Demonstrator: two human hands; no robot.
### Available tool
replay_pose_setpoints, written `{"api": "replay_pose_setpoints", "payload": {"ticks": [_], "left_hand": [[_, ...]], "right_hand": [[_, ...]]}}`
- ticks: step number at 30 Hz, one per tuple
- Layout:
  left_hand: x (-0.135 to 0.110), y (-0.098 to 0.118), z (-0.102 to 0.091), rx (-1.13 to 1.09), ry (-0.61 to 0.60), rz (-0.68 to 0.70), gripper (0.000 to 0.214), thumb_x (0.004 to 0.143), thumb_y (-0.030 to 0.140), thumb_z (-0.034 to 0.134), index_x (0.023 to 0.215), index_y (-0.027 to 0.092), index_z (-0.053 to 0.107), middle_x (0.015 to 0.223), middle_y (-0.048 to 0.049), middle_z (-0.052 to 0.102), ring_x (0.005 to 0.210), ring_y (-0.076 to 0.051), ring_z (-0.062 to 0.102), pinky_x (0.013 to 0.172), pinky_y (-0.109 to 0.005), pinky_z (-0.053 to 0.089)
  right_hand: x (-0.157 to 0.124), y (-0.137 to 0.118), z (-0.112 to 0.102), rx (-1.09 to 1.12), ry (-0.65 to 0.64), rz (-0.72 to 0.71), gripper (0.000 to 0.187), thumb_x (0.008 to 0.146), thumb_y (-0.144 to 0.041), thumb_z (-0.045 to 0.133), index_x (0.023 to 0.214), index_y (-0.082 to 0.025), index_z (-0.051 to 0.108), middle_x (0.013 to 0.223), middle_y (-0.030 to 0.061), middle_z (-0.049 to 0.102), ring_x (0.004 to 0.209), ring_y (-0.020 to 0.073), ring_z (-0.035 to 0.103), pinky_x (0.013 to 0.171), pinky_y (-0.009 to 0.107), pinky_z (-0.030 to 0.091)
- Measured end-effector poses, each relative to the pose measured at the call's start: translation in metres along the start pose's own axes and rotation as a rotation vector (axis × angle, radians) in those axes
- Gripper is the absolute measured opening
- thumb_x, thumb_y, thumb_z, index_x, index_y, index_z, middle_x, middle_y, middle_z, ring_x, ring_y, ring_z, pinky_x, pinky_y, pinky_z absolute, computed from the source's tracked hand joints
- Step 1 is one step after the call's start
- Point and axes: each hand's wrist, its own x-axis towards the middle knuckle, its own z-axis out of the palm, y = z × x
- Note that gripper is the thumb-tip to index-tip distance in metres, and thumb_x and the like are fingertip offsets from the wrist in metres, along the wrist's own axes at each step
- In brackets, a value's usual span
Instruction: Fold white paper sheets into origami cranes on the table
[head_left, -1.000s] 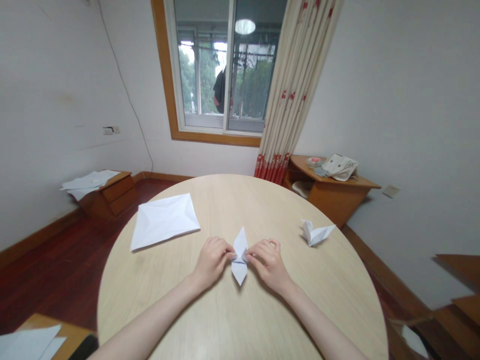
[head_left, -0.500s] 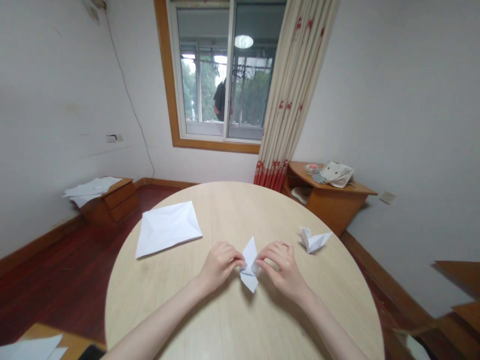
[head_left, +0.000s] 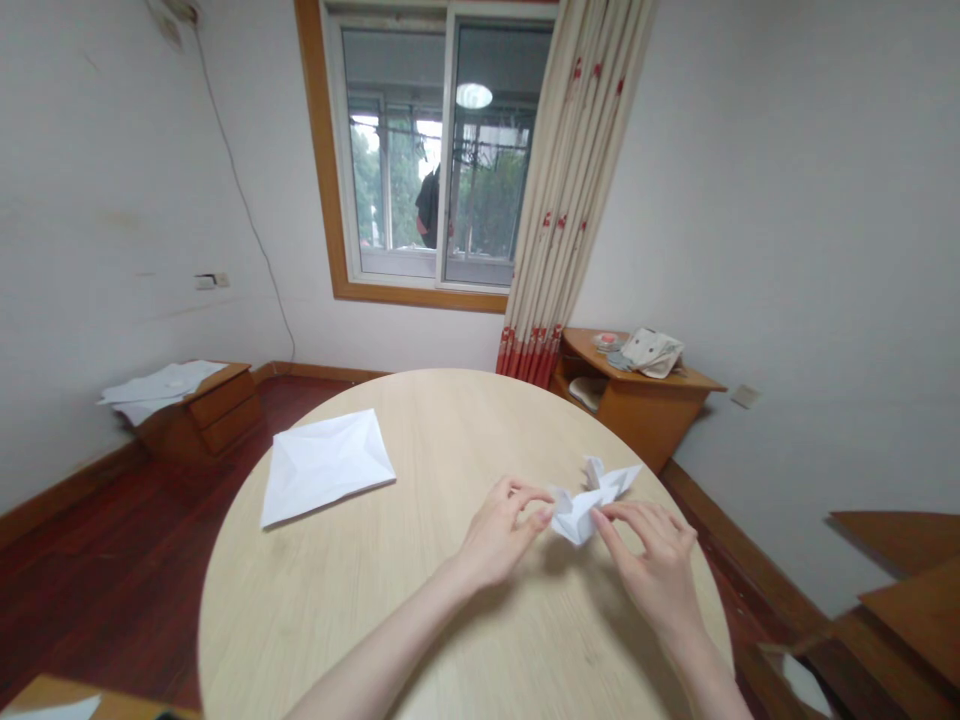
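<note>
A small white origami crane [head_left: 576,524] is between my two hands, over the right part of the table. My left hand [head_left: 504,530] has thumb and forefinger pinched at its left edge, slightly blurred. On the opposite side, my right hand [head_left: 654,552] grips it between thumb and fingers. Just behind it stands a second white origami crane [head_left: 619,482], partly covered by the first. I cannot tell whether the two touch.
A stack of creased white paper [head_left: 328,468] lies on the left of the round table [head_left: 442,410]. Beyond the table are a low cabinet [head_left: 221,408] with papers at left, a corner stand [head_left: 645,400] with a cloth bag at right, and a curtain [head_left: 555,200] by the window.
Both hands have carried the held crane rightward from the table's middle to the other crane. It has turned on the way. The view has shifted slightly; the paper stack stays put.
</note>
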Motion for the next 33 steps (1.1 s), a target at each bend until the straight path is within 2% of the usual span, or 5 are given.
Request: {"api": "replay_pose_setpoints", "payload": {"ticks": [2, 5, 11, 17, 33], "left_hand": [[0.001, 0.009, 0.007, 0.030, -0.095, 0.013, 0.032, 0.094, 0.042, 0.043, 0.106, 0.023, 0.066, 0.102, -0.0044, 0.064, 0.098, -0.020, 0.057, 0.088, -0.033, 0.044], [0.004, 0.014, 0.021, -0.082, -0.205, -0.040, 0.037, 0.095, 0.044, 0.040, 0.110, 0.021, 0.064, 0.101, -0.0040, 0.067, 0.085, -0.017, 0.060, 0.079, -0.029, 0.046], [0.019, 0.007, 0.051, -0.182, -0.149, -0.102, 0.031, 0.089, 0.040, 0.049, 0.104, 0.018, 0.065, 0.103, -0.0051, 0.068, 0.086, -0.018, 0.061, 0.078, -0.028, 0.046], [0.034, -0.001, 0.070, -0.178, -0.083, -0.202, 0.025, 0.088, 0.030, 0.051, 0.103, 0.017, 0.065, 0.102, -0.0052, 0.069, 0.086, -0.018, 0.062, 0.079, -0.028, 0.046], [0.050, -0.022, 0.083, -0.110, -0.048, -0.252, 0.026, 0.087, 0.028, 0.048, 0.106, 0.019, 0.063, 0.106, -0.0049, 0.068, 0.088, -0.018, 0.061, 0.080, -0.028, 0.046]], "right_hand": [[-0.002, 0.012, -0.003, -0.054, 0.016, 0.043, 0.044, 0.091, -0.057, 0.038, 0.075, -0.024, 0.062, 0.076, 0.0047, 0.071, 0.078, 0.0252, 0.061, 0.081, 0.040, 0.029], [-0.006, 0.028, -0.007, -0.132, 0.046, 0.065, 0.044, 0.090, -0.057, 0.037, 0.073, -0.024, 0.062, 0.076, 0.0046, 0.071, 0.078, 0.0253, 0.061, 0.082, 0.040, 0.028], [-0.013, 0.054, -0.001, -0.214, 0.065, 0.047, 0.043, 0.092, -0.053, 0.037, 0.074, -0.023, 0.062, 0.075, 0.0046, 0.070, 0.077, 0.0238, 0.061, 0.079, 0.039, 0.028], [-0.018, 0.076, 0.017, -0.208, 0.050, 0.101, 0.048, 0.091, -0.055, 0.035, 0.069, -0.022, 0.063, 0.073, 0.0053, 0.070, 0.075, 0.0236, 0.059, 0.079, 0.038, 0.028], [-0.016, 0.087, 0.033, -0.134, -0.072, 0.219, 0.052, 0.088, -0.061, 0.032, 0.071, -0.022, 0.062, 0.075, 0.0060, 0.070, 0.074, 0.0245, 0.057, 0.080, 0.039, 0.027]]}}
